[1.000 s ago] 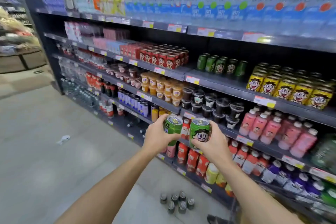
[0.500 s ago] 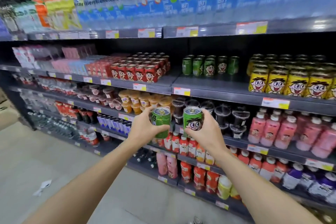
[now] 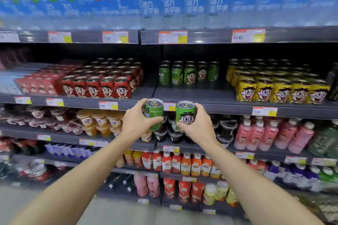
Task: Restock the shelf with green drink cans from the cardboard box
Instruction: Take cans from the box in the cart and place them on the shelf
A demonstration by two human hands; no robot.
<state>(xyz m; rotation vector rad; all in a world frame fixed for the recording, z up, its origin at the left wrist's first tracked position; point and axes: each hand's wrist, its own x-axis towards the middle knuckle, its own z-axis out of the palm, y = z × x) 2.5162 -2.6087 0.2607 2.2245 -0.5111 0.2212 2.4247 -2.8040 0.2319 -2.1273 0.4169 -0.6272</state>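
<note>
My left hand [image 3: 137,124] grips a green drink can [image 3: 155,113], tilted slightly, and my right hand [image 3: 199,126] grips a second green can [image 3: 185,115] with a cartoon face toward me. Both cans are held side by side just in front of and slightly below the edge of the grey shelf [image 3: 210,104]. At the back of that shelf stands a row of several green cans [image 3: 189,73], with bare shelf in front of them. The cardboard box is out of view.
Red cans [image 3: 102,86] fill the shelf to the left of the green row and yellow cans [image 3: 274,87] fill it to the right. Water bottles [image 3: 173,5] line the shelf above. Jelly cups, pink bottles and juice bottles stand on the lower shelves.
Both hands have lifted the two cans upward and closer to the green-can shelf. My view has turned to face the shelving squarely and nearer.
</note>
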